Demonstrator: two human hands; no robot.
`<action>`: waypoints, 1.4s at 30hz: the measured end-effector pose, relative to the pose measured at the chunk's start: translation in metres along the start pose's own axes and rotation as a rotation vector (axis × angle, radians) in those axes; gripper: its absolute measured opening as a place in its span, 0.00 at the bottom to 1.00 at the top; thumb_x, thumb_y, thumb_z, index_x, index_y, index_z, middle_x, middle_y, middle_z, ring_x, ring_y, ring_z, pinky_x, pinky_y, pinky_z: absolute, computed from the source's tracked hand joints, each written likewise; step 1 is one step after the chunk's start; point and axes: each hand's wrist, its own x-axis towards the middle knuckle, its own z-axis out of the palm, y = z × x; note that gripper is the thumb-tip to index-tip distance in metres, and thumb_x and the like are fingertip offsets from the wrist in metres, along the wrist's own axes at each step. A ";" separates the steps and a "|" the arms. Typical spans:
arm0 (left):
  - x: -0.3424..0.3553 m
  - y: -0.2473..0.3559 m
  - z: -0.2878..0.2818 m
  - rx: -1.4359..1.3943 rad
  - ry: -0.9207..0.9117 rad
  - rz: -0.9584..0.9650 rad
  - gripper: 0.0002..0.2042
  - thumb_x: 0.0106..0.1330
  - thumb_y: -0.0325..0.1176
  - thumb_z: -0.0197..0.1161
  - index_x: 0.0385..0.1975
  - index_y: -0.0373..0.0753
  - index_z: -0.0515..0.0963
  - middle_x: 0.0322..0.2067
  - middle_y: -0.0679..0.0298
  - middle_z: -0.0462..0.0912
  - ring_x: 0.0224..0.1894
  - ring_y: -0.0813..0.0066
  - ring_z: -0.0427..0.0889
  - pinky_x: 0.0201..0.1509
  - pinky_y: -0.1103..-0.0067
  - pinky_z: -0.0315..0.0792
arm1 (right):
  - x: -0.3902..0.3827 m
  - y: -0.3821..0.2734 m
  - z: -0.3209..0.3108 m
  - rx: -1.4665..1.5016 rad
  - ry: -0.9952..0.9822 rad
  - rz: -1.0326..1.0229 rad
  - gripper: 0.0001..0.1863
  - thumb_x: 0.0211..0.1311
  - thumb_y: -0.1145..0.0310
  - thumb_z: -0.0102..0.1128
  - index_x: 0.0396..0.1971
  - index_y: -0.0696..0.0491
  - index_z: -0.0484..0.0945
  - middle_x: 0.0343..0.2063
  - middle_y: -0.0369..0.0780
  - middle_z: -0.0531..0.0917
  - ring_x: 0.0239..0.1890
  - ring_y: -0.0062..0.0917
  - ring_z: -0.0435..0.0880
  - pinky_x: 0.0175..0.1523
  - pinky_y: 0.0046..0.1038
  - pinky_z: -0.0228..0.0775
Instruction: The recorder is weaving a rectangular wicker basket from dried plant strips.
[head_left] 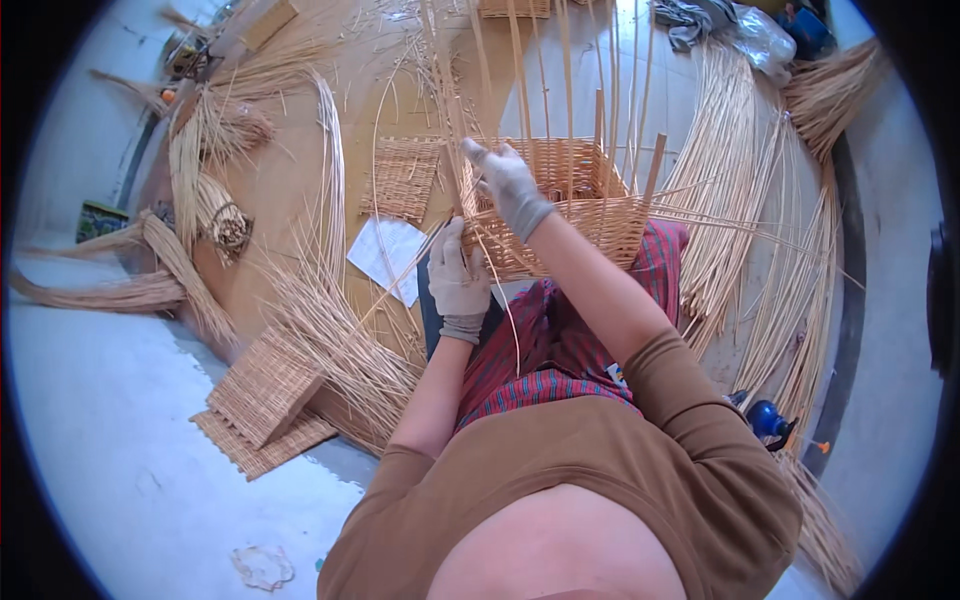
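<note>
A half-woven wicker basket rests over my lap, its long upright stakes rising past the woven walls. My left hand, in a pale work glove, is closed at the basket's near left corner, fingers up along the corner stake. Above the basket's left side is my right hand, gloved too, its fingers stretched toward the stakes at that corner. I make out nothing held in it. A loose wicker strand hangs from the corner down over my lap, and other strands stick out from the basket's right side.
Bundles of wicker strands lie left and right. Woven panels are stacked at lower left; another woven panel lies beyond a white sheet. A blue bottle-like object is at right, and a clear plastic bag at far right.
</note>
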 end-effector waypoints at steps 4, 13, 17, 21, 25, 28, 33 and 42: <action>0.012 -0.013 -0.005 0.024 -0.024 0.017 0.27 0.61 0.30 0.68 0.63 0.41 0.71 0.54 0.49 0.80 0.55 0.46 0.79 0.61 0.61 0.72 | -0.040 0.012 0.002 0.257 -0.107 -0.440 0.22 0.74 0.56 0.59 0.56 0.58 0.79 0.41 0.36 0.86 0.33 0.13 0.76 0.40 0.21 0.72; 0.036 -0.024 -0.009 0.020 0.041 0.149 0.16 0.58 0.33 0.75 0.45 0.41 0.80 0.37 0.54 0.84 0.39 0.54 0.84 0.43 0.66 0.76 | -0.079 -0.027 -0.002 0.059 -0.005 -0.969 0.32 0.74 0.55 0.57 0.69 0.58 0.66 0.49 0.39 0.81 0.52 0.21 0.79 0.61 0.26 0.70; 0.037 -0.019 -0.015 0.023 -0.059 0.085 0.15 0.54 0.33 0.77 0.37 0.39 0.79 0.40 0.55 0.84 0.40 0.52 0.83 0.44 0.65 0.76 | -0.084 -0.017 -0.030 0.031 -0.263 -0.763 0.20 0.81 0.63 0.47 0.65 0.55 0.72 0.28 0.30 0.74 0.27 0.11 0.69 0.36 0.18 0.66; 0.036 -0.022 -0.017 0.031 -0.022 0.145 0.14 0.54 0.32 0.76 0.39 0.39 0.80 0.37 0.54 0.85 0.40 0.52 0.84 0.44 0.65 0.76 | -0.094 0.013 -0.089 0.295 -0.218 -0.442 0.15 0.80 0.59 0.47 0.51 0.53 0.78 0.17 0.27 0.64 0.20 0.13 0.61 0.33 0.26 0.71; 0.023 -0.007 -0.018 0.051 0.007 0.278 0.16 0.61 0.35 0.71 0.48 0.45 0.81 0.43 0.60 0.86 0.42 0.56 0.85 0.44 0.67 0.77 | -0.094 0.002 -0.110 0.303 0.010 -0.316 0.17 0.80 0.56 0.47 0.51 0.52 0.78 0.31 0.34 0.82 0.34 0.22 0.83 0.46 0.31 0.79; 0.022 0.009 -0.006 0.190 -0.240 0.250 0.35 0.60 0.45 0.70 0.69 0.50 0.68 0.63 0.56 0.75 0.48 0.59 0.83 0.48 0.68 0.75 | -0.109 -0.002 -0.129 0.132 0.088 -0.189 0.15 0.79 0.58 0.50 0.48 0.52 0.81 0.40 0.36 0.86 0.41 0.22 0.87 0.43 0.25 0.80; 0.007 0.000 0.022 0.475 -0.385 0.234 0.46 0.64 0.55 0.64 0.77 0.41 0.50 0.70 0.41 0.62 0.65 0.50 0.71 0.56 0.66 0.73 | -0.055 -0.058 -0.070 -0.446 0.188 -0.922 0.14 0.73 0.70 0.56 0.54 0.49 0.81 0.45 0.40 0.87 0.40 0.23 0.86 0.43 0.28 0.79; 0.019 0.029 0.023 0.568 -0.184 0.316 0.30 0.64 0.28 0.58 0.68 0.56 0.69 0.62 0.47 0.72 0.42 0.59 0.83 0.42 0.67 0.76 | -0.094 0.011 -0.188 -0.165 0.205 -0.669 0.18 0.76 0.75 0.50 0.62 0.53 0.66 0.51 0.41 0.82 0.41 0.20 0.85 0.36 0.17 0.74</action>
